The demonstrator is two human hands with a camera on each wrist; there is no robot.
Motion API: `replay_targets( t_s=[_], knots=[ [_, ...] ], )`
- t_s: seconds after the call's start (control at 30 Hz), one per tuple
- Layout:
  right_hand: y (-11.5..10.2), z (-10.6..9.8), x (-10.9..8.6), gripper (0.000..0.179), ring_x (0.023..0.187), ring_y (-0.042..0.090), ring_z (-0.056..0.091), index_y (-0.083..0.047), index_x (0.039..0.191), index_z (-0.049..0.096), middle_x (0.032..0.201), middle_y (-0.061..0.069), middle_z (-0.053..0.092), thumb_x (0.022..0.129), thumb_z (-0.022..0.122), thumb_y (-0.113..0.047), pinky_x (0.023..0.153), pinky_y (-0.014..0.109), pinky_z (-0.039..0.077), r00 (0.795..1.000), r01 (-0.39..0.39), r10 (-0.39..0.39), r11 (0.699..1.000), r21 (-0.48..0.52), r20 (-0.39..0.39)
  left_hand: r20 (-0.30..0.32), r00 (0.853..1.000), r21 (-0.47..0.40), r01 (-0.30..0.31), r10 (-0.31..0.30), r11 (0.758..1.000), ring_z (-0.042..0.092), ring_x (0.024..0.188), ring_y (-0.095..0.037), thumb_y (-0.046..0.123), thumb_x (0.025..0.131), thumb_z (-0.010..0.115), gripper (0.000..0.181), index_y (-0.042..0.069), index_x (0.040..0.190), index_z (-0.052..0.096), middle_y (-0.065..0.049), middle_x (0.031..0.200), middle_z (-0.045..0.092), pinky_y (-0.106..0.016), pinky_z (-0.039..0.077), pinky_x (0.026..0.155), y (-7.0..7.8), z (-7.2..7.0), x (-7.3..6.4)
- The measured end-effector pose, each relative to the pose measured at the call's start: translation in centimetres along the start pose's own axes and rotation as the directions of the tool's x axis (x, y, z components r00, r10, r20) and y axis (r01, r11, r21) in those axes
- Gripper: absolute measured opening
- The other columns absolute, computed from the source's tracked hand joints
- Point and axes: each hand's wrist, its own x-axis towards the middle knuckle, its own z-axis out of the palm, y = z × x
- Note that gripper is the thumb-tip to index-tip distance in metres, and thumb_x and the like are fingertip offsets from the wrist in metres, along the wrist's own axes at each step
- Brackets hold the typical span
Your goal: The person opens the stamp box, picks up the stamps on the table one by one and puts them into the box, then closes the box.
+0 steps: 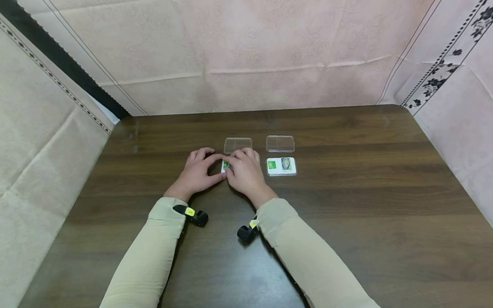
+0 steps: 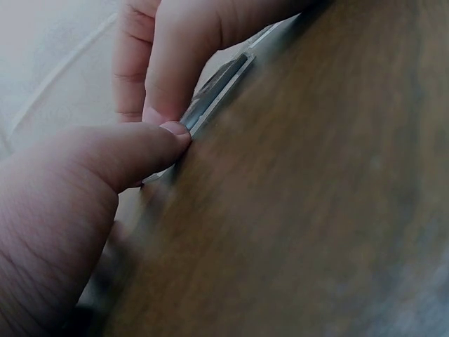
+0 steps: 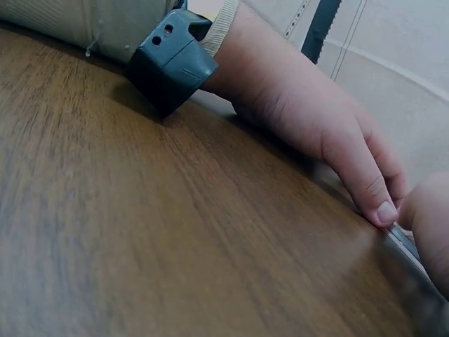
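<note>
Both hands meet over a flat white case [image 1: 225, 166] with a green mark, lying on the table and mostly covered by fingers. My left hand [image 1: 198, 172] holds its left side, thumb at the near edge. From the right, my right hand [image 1: 247, 173] grips the same case, with the hands' fingertips touching. In the left wrist view the case [image 2: 223, 95] shows as a thin layered edge, with the left thumb [image 2: 151, 147] against it. A matching white case [image 1: 282, 166], with a green square and a round dark picture, lies right of the right hand.
Just beyond the fingers lies a clear plastic cover [image 1: 232, 145]; another clear cover [image 1: 280, 143] is behind the right-hand case. They all rest on a dark wooden table [image 1: 376, 206]. Pale patterned cloth [image 1: 258, 45] hangs behind and at both sides.
</note>
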Motion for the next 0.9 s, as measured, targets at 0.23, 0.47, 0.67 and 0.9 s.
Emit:
replay_targets(
  t_s=[0.23,0.47,0.67,0.9],
  knots=[
    [-0.04,-0.20,0.03,0.040,0.119,0.026,0.045,-0.020,0.129,0.071,0.120,-0.001,0.064,0.092,0.056,-0.014,0.110,0.049,0.028,0.999,0.026,-0.025,0.998,-0.056,0.020,-0.001,1.000,0.001,-0.002,0.002,1.000,0.027,0.140,-0.040,0.052,0.093,0.066,0.060,0.024,0.144,0.055,-0.014,0.154,0.034,-0.058,0.022,0.115,-0.02,0.03,-0.01],
    [-0.20,-0.45,-0.05,0.037,0.121,0.027,0.044,-0.020,0.128,0.072,0.119,0.000,0.063,0.093,0.058,-0.016,0.108,0.049,0.028,0.999,0.044,-0.041,0.992,-0.121,0.031,-0.002,1.000,0.002,-0.004,0.004,1.000,0.027,0.140,-0.040,0.053,0.093,0.066,0.058,0.026,0.144,0.055,-0.014,0.154,0.034,-0.058,0.022,0.115,0.05,0.05,-0.01],
    [-0.25,-0.49,-0.14,0.035,0.120,0.027,0.043,-0.020,0.127,0.072,0.119,0.001,0.060,0.094,0.059,-0.023,0.108,0.049,0.026,0.999,0.035,-0.031,0.995,-0.098,0.038,0.002,1.000,0.006,0.008,-0.008,1.000,0.025,0.141,-0.039,0.053,0.094,0.064,0.058,0.026,0.144,0.055,-0.014,0.154,0.034,-0.058,0.022,0.115,0.10,0.00,0.00],
    [-0.24,-0.56,-0.25,0.036,0.118,0.027,0.039,-0.021,0.128,0.072,0.120,0.002,0.053,0.095,0.058,-0.025,0.108,0.050,0.024,0.999,0.025,-0.021,0.996,-0.081,0.046,0.007,1.000,0.010,0.019,-0.019,1.000,0.024,0.141,-0.038,0.054,0.094,0.064,0.059,0.026,0.145,0.054,-0.013,0.154,0.034,-0.058,0.022,0.115,0.02,0.09,0.03]
  ],
)
